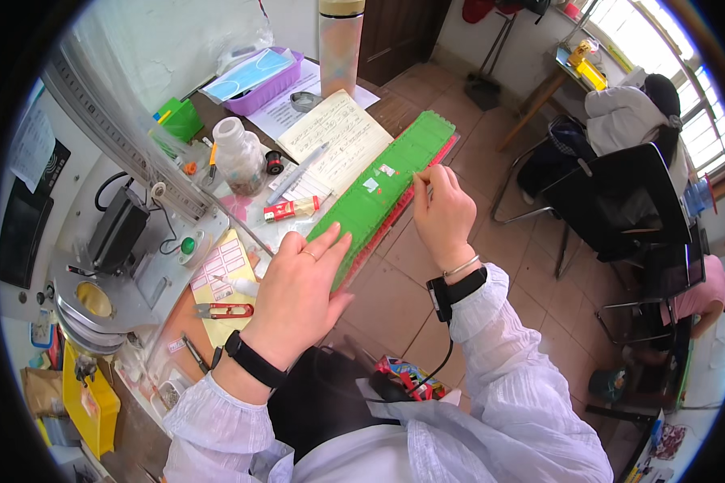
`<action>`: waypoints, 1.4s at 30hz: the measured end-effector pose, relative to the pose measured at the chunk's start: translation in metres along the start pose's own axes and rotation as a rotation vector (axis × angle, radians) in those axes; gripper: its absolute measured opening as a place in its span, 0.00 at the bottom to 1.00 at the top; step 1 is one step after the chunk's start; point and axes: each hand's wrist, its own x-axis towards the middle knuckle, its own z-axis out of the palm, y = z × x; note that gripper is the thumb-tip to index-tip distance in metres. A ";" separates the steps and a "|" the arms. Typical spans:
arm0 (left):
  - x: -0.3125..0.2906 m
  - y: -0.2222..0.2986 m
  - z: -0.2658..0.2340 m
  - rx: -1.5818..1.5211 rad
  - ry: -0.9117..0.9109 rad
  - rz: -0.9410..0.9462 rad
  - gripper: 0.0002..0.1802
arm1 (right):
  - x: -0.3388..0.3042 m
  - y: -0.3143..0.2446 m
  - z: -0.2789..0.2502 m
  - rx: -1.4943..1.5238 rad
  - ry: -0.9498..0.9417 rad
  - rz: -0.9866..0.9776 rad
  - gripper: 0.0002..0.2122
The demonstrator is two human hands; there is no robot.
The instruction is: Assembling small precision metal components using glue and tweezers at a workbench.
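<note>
A long green strip with a toothed edge [395, 165] lies slanting along the table's right side, over a red layer. Small white pieces [370, 185] and tiny red specks sit on its surface. My left hand [302, 282] rests with its fingers stretched over the strip's near end. My right hand [447, 209] is at the strip's right edge, thumb and forefinger pinched together. What the pinch holds, if anything, is too small to name. Left of the strip are a red-and-white box [292, 208] and a grey pen [298, 171].
An open notebook [338, 133], a glass jar [238, 157], a purple basket [266, 92] and a tall bottle [341, 48] stand beyond. Red thread snips [224, 311] lie on yellow paper. A metal press-like machine [97, 298] fills the left. Two people sit at the right near black chairs [620, 193].
</note>
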 end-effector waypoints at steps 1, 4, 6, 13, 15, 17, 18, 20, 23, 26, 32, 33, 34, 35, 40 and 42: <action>0.000 0.002 -0.001 0.019 -0.001 0.001 0.37 | 0.001 0.000 -0.001 -0.021 0.007 -0.011 0.05; 0.003 -0.002 -0.004 0.063 0.009 0.007 0.37 | 0.005 -0.003 0.004 -0.032 0.026 -0.020 0.05; 0.003 -0.003 -0.002 0.077 0.018 0.007 0.37 | 0.004 -0.001 0.005 -0.027 0.028 -0.021 0.04; 0.000 0.001 0.010 0.073 0.090 -0.008 0.37 | -0.016 0.005 -0.009 -0.004 -0.105 0.245 0.05; -0.004 0.003 0.011 0.104 0.124 -0.031 0.37 | -0.018 0.000 -0.021 0.043 -0.008 0.214 0.14; -0.004 0.006 0.015 0.189 0.112 -0.018 0.36 | -0.021 -0.001 -0.041 0.127 0.163 0.014 0.26; -0.005 0.006 0.018 0.199 0.108 -0.023 0.37 | -0.019 -0.028 -0.063 0.170 0.179 -0.048 0.24; -0.006 0.008 0.021 0.206 0.125 -0.021 0.36 | -0.012 -0.105 -0.117 0.287 0.086 -0.399 0.23; -0.016 0.013 0.012 0.185 0.110 -0.050 0.32 | -0.025 -0.214 -0.161 0.773 -0.292 -1.068 0.15; -0.037 0.017 -0.009 0.018 0.028 -0.101 0.35 | -0.053 -0.284 -0.205 0.711 -0.066 -1.691 0.30; -0.163 0.005 -0.094 -0.020 0.283 -0.064 0.28 | -0.082 -0.293 -0.164 0.984 0.274 -1.475 0.25; -0.193 0.007 -0.117 -0.057 0.320 -0.152 0.24 | -0.072 -0.281 -0.165 0.888 0.282 -1.590 0.25; -0.217 0.000 -0.128 -0.102 0.356 -0.279 0.21 | -0.075 -0.272 -0.170 0.592 0.442 -1.585 0.25; -0.243 -0.007 -0.135 -0.136 0.394 -0.414 0.18 | -0.067 -0.273 -0.161 0.635 0.448 -1.579 0.25; -0.301 -0.028 -0.130 -0.025 0.447 -0.644 0.13 | -0.083 -0.309 -0.155 0.832 0.271 -1.639 0.22; -0.306 -0.034 -0.120 0.045 0.351 -0.607 0.12 | -0.087 -0.336 -0.142 0.980 0.147 -1.633 0.23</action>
